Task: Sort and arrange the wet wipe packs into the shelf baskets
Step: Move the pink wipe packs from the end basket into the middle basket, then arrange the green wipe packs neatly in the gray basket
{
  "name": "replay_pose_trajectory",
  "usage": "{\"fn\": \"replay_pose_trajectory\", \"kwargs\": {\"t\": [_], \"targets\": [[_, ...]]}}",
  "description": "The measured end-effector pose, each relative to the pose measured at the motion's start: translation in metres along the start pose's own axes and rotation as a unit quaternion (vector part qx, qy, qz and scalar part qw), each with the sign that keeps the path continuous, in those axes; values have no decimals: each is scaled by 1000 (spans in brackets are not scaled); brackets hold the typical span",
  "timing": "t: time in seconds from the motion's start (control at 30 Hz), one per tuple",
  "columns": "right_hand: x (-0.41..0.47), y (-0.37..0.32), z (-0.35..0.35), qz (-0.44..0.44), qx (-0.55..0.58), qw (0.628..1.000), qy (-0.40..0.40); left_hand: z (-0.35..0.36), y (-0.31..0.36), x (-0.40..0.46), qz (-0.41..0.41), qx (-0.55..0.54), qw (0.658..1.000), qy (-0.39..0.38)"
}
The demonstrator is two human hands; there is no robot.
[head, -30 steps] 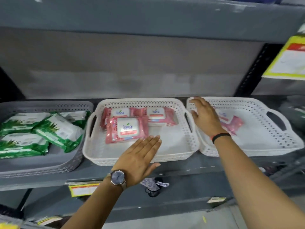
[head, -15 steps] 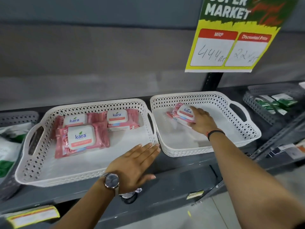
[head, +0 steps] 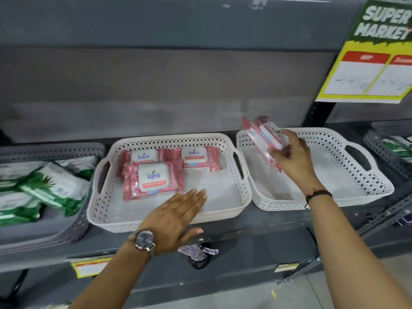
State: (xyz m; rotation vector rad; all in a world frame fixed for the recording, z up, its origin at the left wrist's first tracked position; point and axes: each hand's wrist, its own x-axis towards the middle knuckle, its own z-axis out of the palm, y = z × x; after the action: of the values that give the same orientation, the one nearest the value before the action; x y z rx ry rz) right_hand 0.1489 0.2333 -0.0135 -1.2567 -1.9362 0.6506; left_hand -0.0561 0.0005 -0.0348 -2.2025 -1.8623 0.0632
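Note:
My right hand [head: 292,157] grips pink wet wipe packs [head: 262,136], tilted on edge above the left part of the right white basket [head: 365,188]. That basket's floor is bare. The middle white basket [head: 223,210] holds three pink Kara packs [head: 153,178] at its back left. My left hand [head: 176,217] lies flat and open over the middle basket's front rim, wearing a wristwatch and holding nothing.
A grey basket [head: 73,228] at left holds green and white wipe packs [head: 51,188]. Another grey basket [head: 388,152] with green packs sits at far right. A yellow price sign [head: 376,61] hangs top right. Baskets stand on a grey metal shelf [head: 256,239].
My right hand has lifted the pink packs out of the right basket and up to the left. The camera has swung back left. My left hand stays on the middle basket's rim.

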Motion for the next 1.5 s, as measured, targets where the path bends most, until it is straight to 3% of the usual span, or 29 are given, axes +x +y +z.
{"fn": "replay_pose_trajectory", "kwargs": {"t": [0.1,0.23,0.3,0.4,0.53,0.67,0.77,1.07,1.33,1.5], "targets": [[-23,-47,30,-135,0,989,-61,-3,-22,-29,-52,-12,998,-20],[-39,-76,80,-215,-118,956,-160,-2,-45,-62,-116,-29,992,-52],[-47,-75,101,-197,-186,940,-210,0,-51,-74,-135,-40,989,-52],[-55,-71,115,-130,-193,936,-265,3,-52,-80,-150,-51,986,-44],[-53,-72,112,-129,-219,926,-278,4,-50,-79,-162,-61,985,-25],[-59,-84,110,-162,-196,947,-195,1,-60,-92,-194,-64,978,-31],[-70,-106,120,-207,-209,943,-156,-1,-80,-113,-222,-95,970,-26],[-119,-242,220,-292,-94,934,-184,6,-206,-204,-317,-121,940,32],[-151,-314,320,-196,-222,903,-311,36,-301,-244,-263,-161,936,-170],[-156,-308,330,-144,-235,907,-320,58,-305,-233,-213,-166,944,-190]]}}
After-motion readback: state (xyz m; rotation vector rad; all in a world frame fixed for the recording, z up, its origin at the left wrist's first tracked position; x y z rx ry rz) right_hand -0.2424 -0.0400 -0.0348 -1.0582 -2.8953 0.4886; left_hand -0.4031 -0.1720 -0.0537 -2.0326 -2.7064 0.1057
